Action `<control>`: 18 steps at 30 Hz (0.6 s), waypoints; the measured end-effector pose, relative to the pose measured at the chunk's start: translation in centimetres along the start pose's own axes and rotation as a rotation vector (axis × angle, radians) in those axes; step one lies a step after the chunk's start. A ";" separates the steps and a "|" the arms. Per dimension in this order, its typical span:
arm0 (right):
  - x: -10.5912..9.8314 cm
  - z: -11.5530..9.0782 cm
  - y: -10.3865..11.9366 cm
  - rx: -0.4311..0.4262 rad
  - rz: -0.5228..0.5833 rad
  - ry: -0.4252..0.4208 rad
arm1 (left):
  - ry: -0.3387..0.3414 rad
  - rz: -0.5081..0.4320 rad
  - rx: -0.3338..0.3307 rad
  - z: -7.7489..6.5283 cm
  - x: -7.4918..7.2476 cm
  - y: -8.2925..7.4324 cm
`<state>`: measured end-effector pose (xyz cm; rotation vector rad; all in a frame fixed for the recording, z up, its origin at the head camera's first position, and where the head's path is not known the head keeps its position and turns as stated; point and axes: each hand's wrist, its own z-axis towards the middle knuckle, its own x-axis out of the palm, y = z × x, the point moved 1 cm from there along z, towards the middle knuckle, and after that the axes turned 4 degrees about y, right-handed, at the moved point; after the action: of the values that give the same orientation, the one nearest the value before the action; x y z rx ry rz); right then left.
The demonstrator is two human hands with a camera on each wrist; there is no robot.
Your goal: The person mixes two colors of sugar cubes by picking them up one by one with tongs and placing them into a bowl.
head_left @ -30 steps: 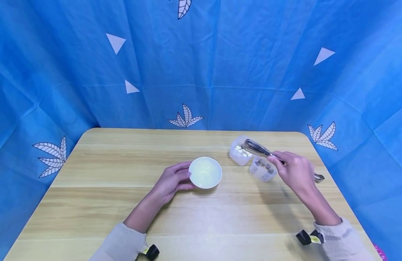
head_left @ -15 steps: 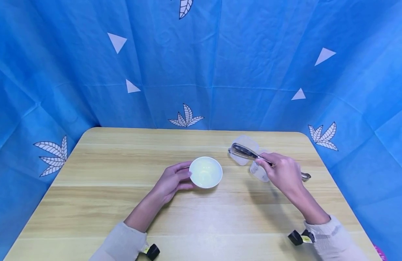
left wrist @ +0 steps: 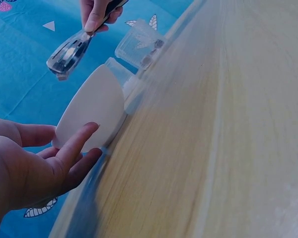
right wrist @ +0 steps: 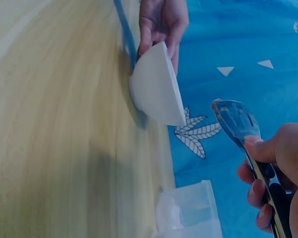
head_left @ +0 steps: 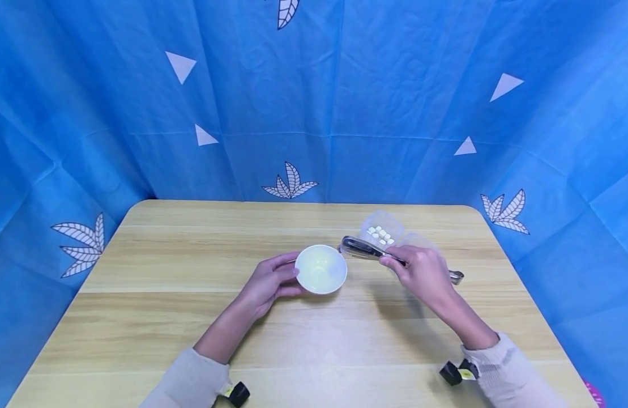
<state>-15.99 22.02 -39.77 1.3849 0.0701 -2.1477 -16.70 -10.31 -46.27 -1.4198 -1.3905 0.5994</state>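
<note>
A white bowl [head_left: 321,270] stands on the table, and my left hand [head_left: 266,284] holds it at its left side, thumb at the rim and fingers around the outer wall. My right hand [head_left: 424,273] grips metal tongs [head_left: 362,247] by the handles. In the head view the tongs' head is just right of the bowl's rim, raised above the table. A small brownish piece [right wrist: 216,103] shows at the tongs' tip in the right wrist view; its kind is unclear. The bowl's inside looks plain white.
Behind the tongs stands a clear plastic container [head_left: 367,222] with several small white blocks [head_left: 380,233]. A second clear container [left wrist: 131,47], holding dark pieces [left wrist: 158,44], is mostly hidden by my right hand in the head view. A blue curtain [head_left: 314,102] hangs behind the wooden table [head_left: 191,243].
My right hand has carried the tongs leftward from above the containers to beside the bowl. The white blocks are uncovered again. My left hand and the bowl have stayed put.
</note>
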 end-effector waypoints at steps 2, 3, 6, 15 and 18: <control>0.2 0.0 0.1 0.002 -0.006 0.015 | 0.001 0.000 0.001 0.0 0.0 0.0; 0.3 -0.1 0.2 0.005 -0.012 0.025 | 0.002 -0.001 0.003 0.0 0.0 0.0; 0.6 -0.1 0.3 0.020 -0.025 0.057 | 0.008 -0.001 0.008 0.1 -0.1 0.0; 0.8 -0.2 0.6 0.067 -0.030 0.128 | 0.005 -0.001 0.008 0.2 -0.1 0.1; 0.9 -0.2 0.7 0.075 -0.025 0.140 | -0.003 -0.005 0.006 0.1 -0.1 0.1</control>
<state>-15.73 21.15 -40.44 1.5839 0.0616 -2.0903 -16.79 -10.30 -46.45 -1.4113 -1.3930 0.6018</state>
